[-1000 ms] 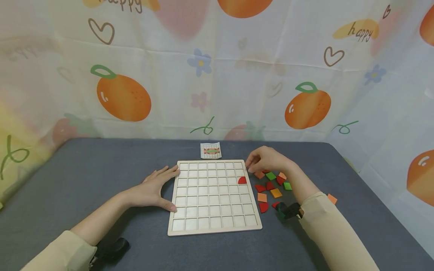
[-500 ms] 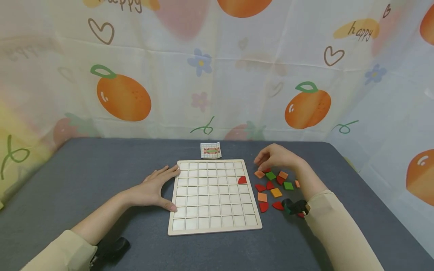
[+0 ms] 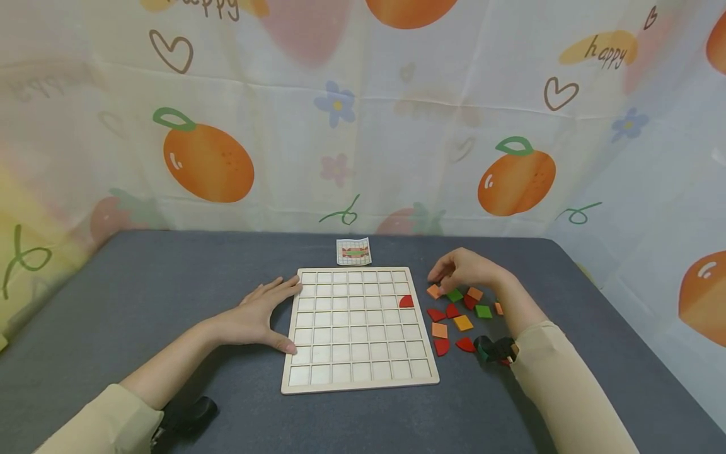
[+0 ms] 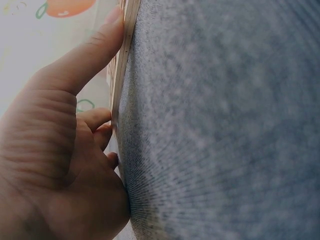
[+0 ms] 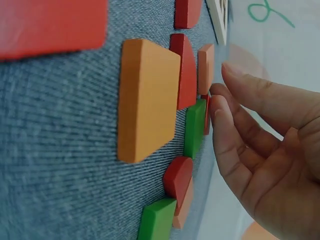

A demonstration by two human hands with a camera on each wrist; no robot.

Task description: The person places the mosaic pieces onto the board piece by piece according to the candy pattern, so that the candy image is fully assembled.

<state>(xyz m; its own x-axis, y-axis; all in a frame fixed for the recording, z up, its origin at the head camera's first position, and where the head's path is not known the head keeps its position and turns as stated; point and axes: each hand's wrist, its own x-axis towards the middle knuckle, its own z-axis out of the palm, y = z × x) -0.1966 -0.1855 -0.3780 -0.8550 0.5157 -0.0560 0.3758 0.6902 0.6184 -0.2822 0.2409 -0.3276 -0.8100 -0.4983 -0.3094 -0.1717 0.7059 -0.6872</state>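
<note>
My left hand [image 3: 258,318] is spread along the left edge of the pale wooden grid board [image 3: 360,388], thumb and fingertips touching its rim. The left wrist view shows the thumb [image 4: 95,47] against the board's side [image 4: 125,55]. One red quarter-round tile [image 3: 406,301] sits in a cell near the board's right edge. My right hand [image 3: 467,268] is over the far end of the loose tiles, fingers bent. In the right wrist view, a gap shows between its thumb and fingers, which are close to a red tile [image 5: 206,117] partly hidden behind a green tile [image 5: 195,127].
Loose tiles lie right of the board, among them an orange-yellow square [image 3: 462,323], a green one [image 3: 483,311] and several red quarter-rounds. A small printed pattern card [image 3: 354,252] lies behind the board. A fruit-print curtain [image 3: 363,139] hangs at the table's far edge.
My right hand has moved right, away from the board's upper right corner, and lowered over the far tiles. The left hand and the board have stayed put.
</note>
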